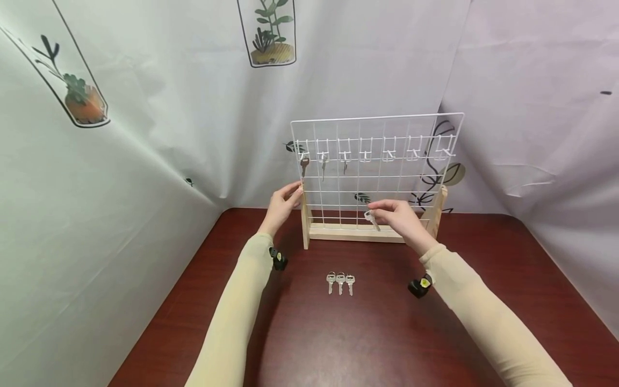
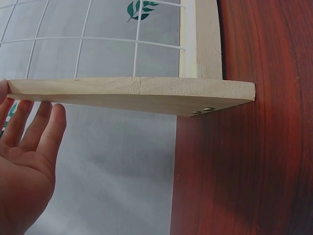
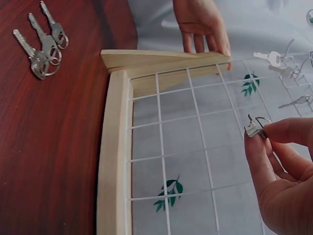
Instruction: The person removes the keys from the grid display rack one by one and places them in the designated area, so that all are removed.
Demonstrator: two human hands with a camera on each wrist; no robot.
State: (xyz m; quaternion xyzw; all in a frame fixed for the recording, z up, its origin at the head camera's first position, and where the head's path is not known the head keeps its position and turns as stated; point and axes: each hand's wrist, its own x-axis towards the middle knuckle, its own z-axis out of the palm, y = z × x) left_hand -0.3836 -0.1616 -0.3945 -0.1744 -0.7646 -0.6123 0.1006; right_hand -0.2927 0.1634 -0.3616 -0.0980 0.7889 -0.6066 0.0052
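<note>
A white wire grid rack [image 1: 377, 176] stands on a wooden base [image 1: 358, 233]. Three keys hang from its hooks at the left end, one of them the leftmost key [image 1: 304, 165]. My left hand [image 1: 284, 207] holds the rack's left wooden upright [image 2: 132, 88], its fingers against the outer face and the thumb at the edge. In front of the grid my right hand [image 1: 398, 219] pinches a key [image 1: 372, 219] between thumb and fingers; in the right wrist view that key [image 3: 254, 128] has a ring on it. Three more keys [image 1: 340, 283] lie side by side on the table.
The dark red tabletop [image 1: 309, 333] extends under the rack and my arms. A pale cloth backdrop [image 1: 193, 107] with plant drawings hangs behind and at the sides. Further hooks [image 1: 413, 154] line the right part of the grid.
</note>
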